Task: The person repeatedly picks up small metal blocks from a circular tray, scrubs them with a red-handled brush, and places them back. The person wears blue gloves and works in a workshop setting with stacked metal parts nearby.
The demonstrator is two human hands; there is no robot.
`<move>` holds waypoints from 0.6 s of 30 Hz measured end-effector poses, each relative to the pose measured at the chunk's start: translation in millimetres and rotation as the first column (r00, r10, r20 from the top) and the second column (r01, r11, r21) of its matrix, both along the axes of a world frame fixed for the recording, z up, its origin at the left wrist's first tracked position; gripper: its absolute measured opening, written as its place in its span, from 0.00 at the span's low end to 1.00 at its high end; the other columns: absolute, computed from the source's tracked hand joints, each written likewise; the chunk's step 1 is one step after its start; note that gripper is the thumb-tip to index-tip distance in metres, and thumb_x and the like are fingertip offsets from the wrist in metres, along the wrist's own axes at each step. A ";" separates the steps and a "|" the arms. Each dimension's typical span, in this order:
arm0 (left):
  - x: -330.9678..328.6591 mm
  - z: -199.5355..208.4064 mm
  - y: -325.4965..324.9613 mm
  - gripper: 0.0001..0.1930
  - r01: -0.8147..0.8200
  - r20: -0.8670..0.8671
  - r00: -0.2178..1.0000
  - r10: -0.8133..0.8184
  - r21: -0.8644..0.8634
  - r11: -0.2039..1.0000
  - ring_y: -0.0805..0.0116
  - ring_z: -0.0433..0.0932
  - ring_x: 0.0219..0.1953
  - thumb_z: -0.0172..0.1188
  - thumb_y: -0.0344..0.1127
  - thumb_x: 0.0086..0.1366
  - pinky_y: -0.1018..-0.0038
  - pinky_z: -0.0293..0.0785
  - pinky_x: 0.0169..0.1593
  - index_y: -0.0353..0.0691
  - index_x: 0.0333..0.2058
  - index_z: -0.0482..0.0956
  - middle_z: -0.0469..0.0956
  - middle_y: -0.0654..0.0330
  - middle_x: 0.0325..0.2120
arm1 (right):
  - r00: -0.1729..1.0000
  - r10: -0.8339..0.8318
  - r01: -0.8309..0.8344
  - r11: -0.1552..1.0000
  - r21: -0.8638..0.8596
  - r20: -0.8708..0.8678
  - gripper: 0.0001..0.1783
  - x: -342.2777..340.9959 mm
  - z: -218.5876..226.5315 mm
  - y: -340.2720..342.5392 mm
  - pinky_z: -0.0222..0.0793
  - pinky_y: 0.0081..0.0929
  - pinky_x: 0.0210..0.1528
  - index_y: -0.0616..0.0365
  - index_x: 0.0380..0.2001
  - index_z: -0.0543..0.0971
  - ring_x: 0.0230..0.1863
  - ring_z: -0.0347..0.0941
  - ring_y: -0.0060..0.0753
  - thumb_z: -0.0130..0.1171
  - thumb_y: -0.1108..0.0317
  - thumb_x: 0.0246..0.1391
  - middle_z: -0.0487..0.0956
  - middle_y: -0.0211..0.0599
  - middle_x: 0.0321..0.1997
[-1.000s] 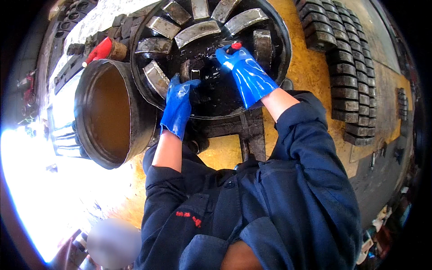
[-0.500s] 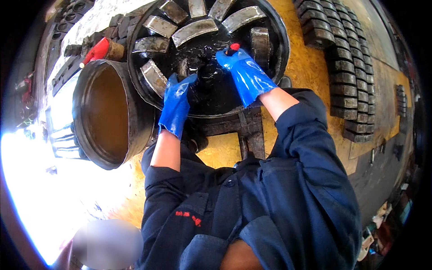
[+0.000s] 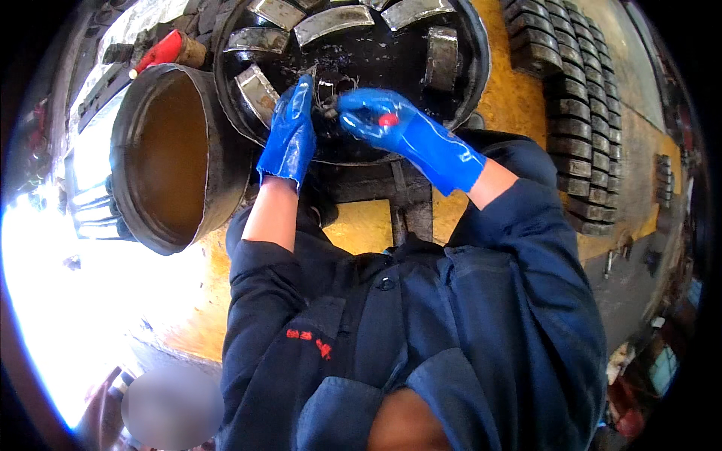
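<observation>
My left hand (image 3: 292, 135), in a blue rubber glove, is at the near left of a round black pan (image 3: 485, 71). Its fingers lie along a dark, wet metal block (image 3: 325, 90), mostly lost against the dark liquid. My right hand (image 3: 380, 120), gloved alike, is closed around a tool with a red-ended handle (image 3: 388, 120). The tool's working end, close to the block, is too dark and blurred to name. Several curved metal blocks stand around the inside of the pan, among them one at the left (image 3: 257, 92) and one at the right (image 3: 441, 59).
A deep metal drum (image 3: 124, 161) with a brownish inside leans at the pan's left. Behind it lies a red-and-tan object (image 3: 169, 51). Long rows of dark curved blocks (image 3: 569, 135) are stacked on the yellowish floor at the right. A dark stand (image 3: 376, 188) supports the pan.
My right hand has come nearer and turned, bringing the red handle end toward me and the tool toward my left hand. The view has shifted, so the pan sits higher.
</observation>
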State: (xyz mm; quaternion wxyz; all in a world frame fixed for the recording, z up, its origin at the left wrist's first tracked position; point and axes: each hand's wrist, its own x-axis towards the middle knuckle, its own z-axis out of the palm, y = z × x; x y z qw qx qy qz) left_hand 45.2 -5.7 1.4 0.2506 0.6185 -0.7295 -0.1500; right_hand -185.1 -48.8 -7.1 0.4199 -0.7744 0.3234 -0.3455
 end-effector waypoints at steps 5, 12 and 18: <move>6.5 -24.5 -5.7 0.37 -0.040 0.034 0.999 0.039 0.013 0.999 0.34 0.72 0.67 0.47 0.13 0.63 0.51 0.66 0.72 0.38 0.72 0.67 0.73 0.34 0.64 | 0.980 0.116 -0.127 0.990 -0.061 -0.163 0.12 -25.2 -6.6 6.6 0.80 0.44 0.49 0.49 0.46 0.85 0.48 0.83 0.52 0.65 0.58 0.63 0.86 0.44 0.46; -4.5 -1.9 -8.2 0.31 -0.041 -0.063 0.997 0.043 0.024 0.999 0.35 0.74 0.63 0.47 0.17 0.68 0.52 0.69 0.69 0.36 0.70 0.68 0.75 0.34 0.61 | 0.877 0.090 -0.012 0.986 0.166 -0.471 0.11 -39.9 -9.6 -23.5 0.81 0.37 0.49 0.49 0.39 0.88 0.42 0.85 0.45 0.65 0.57 0.59 0.88 0.42 0.39; -4.6 2.1 -5.5 0.26 -0.063 -0.094 0.993 0.066 0.037 0.997 0.36 0.76 0.61 0.48 0.20 0.74 0.53 0.72 0.67 0.35 0.69 0.69 0.76 0.34 0.59 | 0.988 -0.143 0.121 0.954 0.274 0.064 0.11 3.8 23.9 -49.7 0.80 0.29 0.49 0.58 0.40 0.86 0.39 0.82 0.25 0.65 0.62 0.62 0.88 0.33 0.37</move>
